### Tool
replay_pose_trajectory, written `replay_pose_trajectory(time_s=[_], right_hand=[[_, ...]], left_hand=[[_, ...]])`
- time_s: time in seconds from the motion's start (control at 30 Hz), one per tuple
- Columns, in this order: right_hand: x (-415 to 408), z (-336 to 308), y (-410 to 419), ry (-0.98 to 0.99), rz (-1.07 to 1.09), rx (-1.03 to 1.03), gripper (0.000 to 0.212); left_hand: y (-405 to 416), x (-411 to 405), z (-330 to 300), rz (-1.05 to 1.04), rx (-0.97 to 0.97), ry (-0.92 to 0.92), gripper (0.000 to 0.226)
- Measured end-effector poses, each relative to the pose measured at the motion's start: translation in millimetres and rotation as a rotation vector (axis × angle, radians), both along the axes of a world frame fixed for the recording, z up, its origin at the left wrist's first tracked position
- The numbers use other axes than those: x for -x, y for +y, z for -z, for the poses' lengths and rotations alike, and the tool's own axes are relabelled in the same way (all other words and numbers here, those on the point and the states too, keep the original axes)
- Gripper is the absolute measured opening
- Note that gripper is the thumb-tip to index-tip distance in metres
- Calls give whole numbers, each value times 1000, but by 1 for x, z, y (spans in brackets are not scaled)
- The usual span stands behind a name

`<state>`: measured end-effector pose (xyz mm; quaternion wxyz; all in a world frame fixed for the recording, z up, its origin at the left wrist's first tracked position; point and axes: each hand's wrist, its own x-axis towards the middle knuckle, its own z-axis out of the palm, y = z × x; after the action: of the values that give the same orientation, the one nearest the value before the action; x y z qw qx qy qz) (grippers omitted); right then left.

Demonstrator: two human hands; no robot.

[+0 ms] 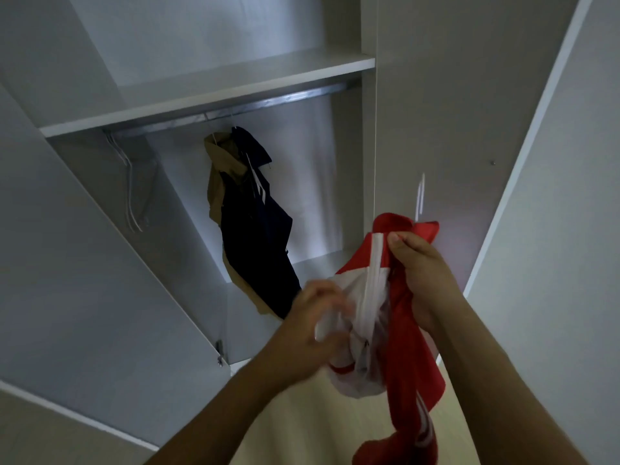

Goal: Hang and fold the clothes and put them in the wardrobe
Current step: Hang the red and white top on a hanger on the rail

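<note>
A red and white zip jacket point(407, 357) hangs bunched in front of me, below and right of the open wardrobe. My right hand point(421, 273) grips its red upper part near the collar, beside the white zipper strip. My left hand point(315, 325), blurred, holds the white lower fabric at the zipper's left side. A white hanger hook point(420, 196) sticks up just above the jacket's collar. Inside the wardrobe a dark navy jacket point(260, 229) and a tan garment point(218, 182) hang from the metal rail point(228, 110).
Several bare white hangers point(132, 189) hang at the rail's left end. A white shelf point(208, 99) runs above the rail. The open wardrobe doors stand at the left point(84, 280) and right point(543, 162). Pale floor shows beneath my arms.
</note>
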<state>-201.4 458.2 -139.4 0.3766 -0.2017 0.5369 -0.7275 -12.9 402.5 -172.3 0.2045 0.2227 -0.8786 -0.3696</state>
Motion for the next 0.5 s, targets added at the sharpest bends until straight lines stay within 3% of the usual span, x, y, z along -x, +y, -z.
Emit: replay_pose_trajectory(time_s=[0.07,0.17,0.23,0.3,0.37,0.5], right_hand=[[-4,-3,1,18,-56,15,27],[-10,-8,1,39,-98,30,24],[-8,-9,3,64,-101,30,21],[-5,-7,5,81,-86,29,16],[-1,-2,6,141,-13,-1,7],[4,11,12,283,97,-66,19]], left_hand=[[-16,15,-8,-115,-243,17,44],[-29,36,-19,-34,-411,-135,57],[-30,44,-23,31,-474,-168,49],[-33,50,-22,30,-407,-137,30],[-36,56,-22,-67,-361,5,13],[-44,60,-27,-419,-493,404,13]])
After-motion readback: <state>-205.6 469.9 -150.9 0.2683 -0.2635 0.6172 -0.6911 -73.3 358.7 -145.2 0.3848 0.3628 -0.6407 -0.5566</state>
